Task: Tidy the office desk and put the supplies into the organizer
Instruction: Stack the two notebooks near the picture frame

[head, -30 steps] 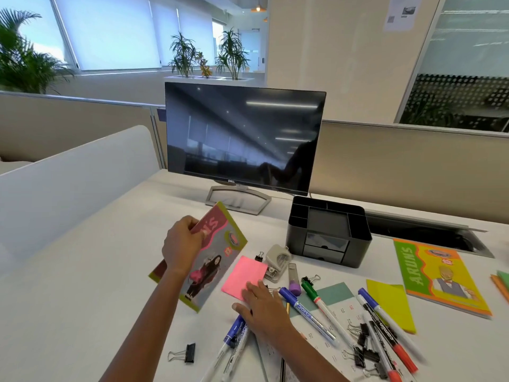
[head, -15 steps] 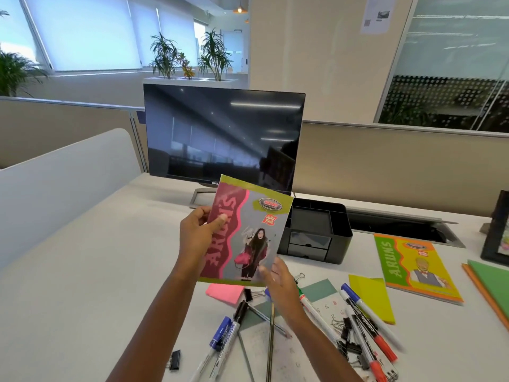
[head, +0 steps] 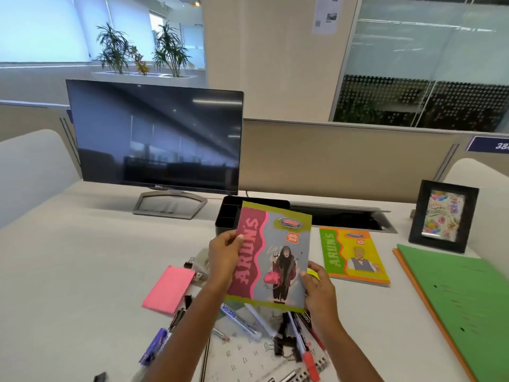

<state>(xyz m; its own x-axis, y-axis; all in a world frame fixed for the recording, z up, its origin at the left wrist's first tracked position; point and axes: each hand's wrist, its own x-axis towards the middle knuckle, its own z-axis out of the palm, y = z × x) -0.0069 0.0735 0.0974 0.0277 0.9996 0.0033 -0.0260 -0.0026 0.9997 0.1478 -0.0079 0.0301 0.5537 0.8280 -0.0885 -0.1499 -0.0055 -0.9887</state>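
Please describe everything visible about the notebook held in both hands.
The pink and grey notebook is thin, with a soft paper cover: a wavy pink band reading ARUN'S, a grey panel showing a drawn figure with a pink bag, and an olive-green border. It is held above the desk, nearly upright, cover toward the camera. The left hand grips its left edge; the right hand pinches its lower right edge.

Both my forearms reach forward; left hand pinches the left edge of the notebook, right hand grips its lower right corner
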